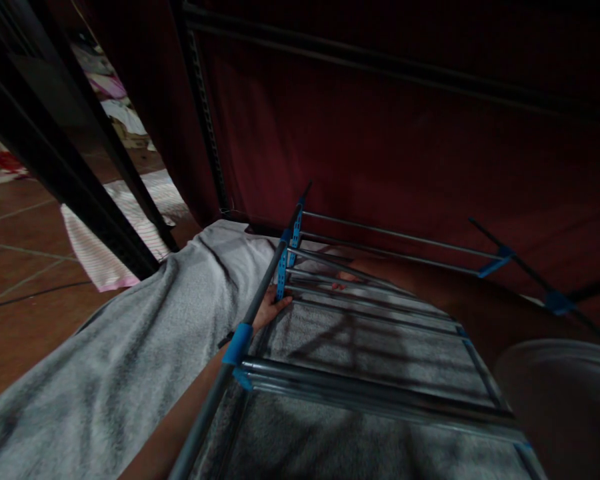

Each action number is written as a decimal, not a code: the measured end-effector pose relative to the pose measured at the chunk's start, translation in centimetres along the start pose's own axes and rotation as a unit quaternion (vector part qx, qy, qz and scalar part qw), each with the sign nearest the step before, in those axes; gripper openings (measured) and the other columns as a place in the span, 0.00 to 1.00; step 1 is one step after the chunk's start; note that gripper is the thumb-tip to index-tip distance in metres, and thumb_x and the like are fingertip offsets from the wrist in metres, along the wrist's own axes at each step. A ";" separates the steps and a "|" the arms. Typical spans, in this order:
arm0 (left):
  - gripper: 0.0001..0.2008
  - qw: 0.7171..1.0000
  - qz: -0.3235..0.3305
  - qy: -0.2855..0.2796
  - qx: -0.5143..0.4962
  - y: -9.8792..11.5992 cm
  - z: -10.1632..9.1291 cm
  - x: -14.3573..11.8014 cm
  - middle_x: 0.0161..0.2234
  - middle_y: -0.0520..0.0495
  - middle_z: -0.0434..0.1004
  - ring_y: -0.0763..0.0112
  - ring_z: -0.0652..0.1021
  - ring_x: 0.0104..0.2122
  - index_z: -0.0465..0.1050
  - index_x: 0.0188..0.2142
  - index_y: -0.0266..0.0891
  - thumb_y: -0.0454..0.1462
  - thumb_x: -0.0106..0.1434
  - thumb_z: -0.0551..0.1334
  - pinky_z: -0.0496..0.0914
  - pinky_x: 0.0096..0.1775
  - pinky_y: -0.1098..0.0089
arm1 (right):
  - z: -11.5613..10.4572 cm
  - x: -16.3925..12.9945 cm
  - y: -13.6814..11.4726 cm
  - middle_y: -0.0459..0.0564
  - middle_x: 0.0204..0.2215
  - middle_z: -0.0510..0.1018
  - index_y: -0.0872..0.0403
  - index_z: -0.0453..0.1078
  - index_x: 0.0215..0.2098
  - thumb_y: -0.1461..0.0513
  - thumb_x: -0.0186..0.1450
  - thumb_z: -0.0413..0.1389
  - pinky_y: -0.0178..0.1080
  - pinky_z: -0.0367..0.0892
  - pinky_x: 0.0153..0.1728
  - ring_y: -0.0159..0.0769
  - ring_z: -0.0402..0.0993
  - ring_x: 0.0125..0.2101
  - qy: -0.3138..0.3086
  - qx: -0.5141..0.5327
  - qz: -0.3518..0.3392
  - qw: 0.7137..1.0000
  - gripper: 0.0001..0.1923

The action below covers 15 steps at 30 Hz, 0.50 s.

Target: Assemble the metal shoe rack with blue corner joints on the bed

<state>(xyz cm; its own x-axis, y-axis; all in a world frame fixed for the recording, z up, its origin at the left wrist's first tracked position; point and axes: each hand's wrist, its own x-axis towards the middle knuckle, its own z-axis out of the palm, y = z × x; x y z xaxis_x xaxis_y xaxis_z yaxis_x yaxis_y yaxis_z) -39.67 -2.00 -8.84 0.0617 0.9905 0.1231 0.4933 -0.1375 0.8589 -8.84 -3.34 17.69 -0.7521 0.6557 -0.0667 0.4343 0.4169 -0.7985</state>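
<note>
A rack of grey metal tubes (370, 387) with blue plastic joints lies across a grey blanket. My left hand (269, 311) reaches past the near side pole and is closed on a slotted blue bracket (281, 272), its thumb pointing right. My right arm comes in from the right behind the tubes. My right hand (347, 276) is among the rack's middle rods, its fingers curled at one of them and partly hidden by the tubes. A second blue bracket (296, 230) sits farther back on the same side pole.
Under the rack spreads the grey blanket (180, 333). A dark red cloth (405, 153) hangs behind, framed by dark metal posts (207, 120). On the left are a tiled floor (25, 253), a striped cloth (97, 247) and a cable (40, 292). A pale rounded shape (560, 387) fills the lower right.
</note>
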 end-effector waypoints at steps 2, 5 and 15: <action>0.18 1.000 0.002 0.002 -0.009 0.1 0.0 0.0 0.46 0.41 0.79 0.54 0.77 0.49 0.78 0.44 0.39 0.49 0.61 0.63 0.69 0.57 0.56 | 0.3 0.0 -0.8 0.38 0.66 0.65 0.45 0.72 0.58 0.52 0.74 0.48 0.44 0.53 0.67 0.43 0.54 0.69 -0.011 0.001 0.000 1.000 0.19; 0.17 1.000 -0.002 0.006 -0.013 0.2 0.0 0.0 0.45 0.41 0.79 0.54 0.78 0.48 0.77 0.42 0.40 0.48 0.60 0.64 0.70 0.57 0.56 | 0.7 -0.5 -1.7 0.40 0.66 0.65 0.46 0.71 0.59 0.51 0.74 0.47 0.45 0.50 0.69 0.42 0.54 0.69 -0.005 0.011 0.000 1.000 0.21; 0.15 1.000 -0.008 0.004 -0.013 0.2 0.1 0.1 0.45 0.42 0.80 0.54 0.77 0.48 0.77 0.40 0.43 0.49 0.59 0.63 0.70 0.57 0.56 | 1.6 3.0 1.3 0.45 0.65 0.67 0.54 0.74 0.54 0.51 0.72 0.49 0.47 0.56 0.66 0.40 0.58 0.67 0.036 0.076 -0.013 0.996 0.22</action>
<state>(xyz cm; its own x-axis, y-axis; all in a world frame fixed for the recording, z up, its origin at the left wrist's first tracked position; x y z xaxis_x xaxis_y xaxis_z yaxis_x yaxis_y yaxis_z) -39.53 -1.95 -8.72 0.0460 0.9925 0.1132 0.4707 -0.1215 0.8739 -11.32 -1.81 15.50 -0.7227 0.6911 -0.0067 0.3309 0.3375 -0.8812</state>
